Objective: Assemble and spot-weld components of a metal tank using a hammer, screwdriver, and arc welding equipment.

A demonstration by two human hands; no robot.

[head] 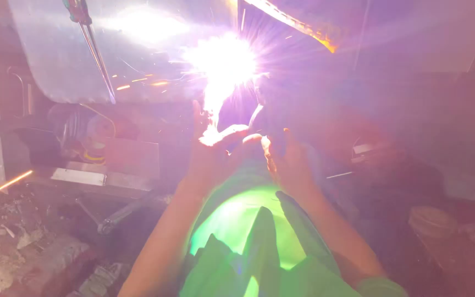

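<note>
Both my hands are raised close together in front of a bright white burst of sparks (224, 66). My left hand (207, 159) and my right hand (291, 162) grip a dark tool (255, 118) between them; glare hides most of its shape. The sparks fly where the tool meets the lower edge of a curved grey sheet-metal panel (56, 60). My knee in green fabric (248, 225) sits just below my hands, lit up by the glare.
A thin metal rod with a red-green handle (97, 55) leans against the panel at upper left. Flat metal plates (83, 176) and rubble (23, 247) lie at left. A round tin (430, 220) rests at lower right. Stray sparks streak leftwards.
</note>
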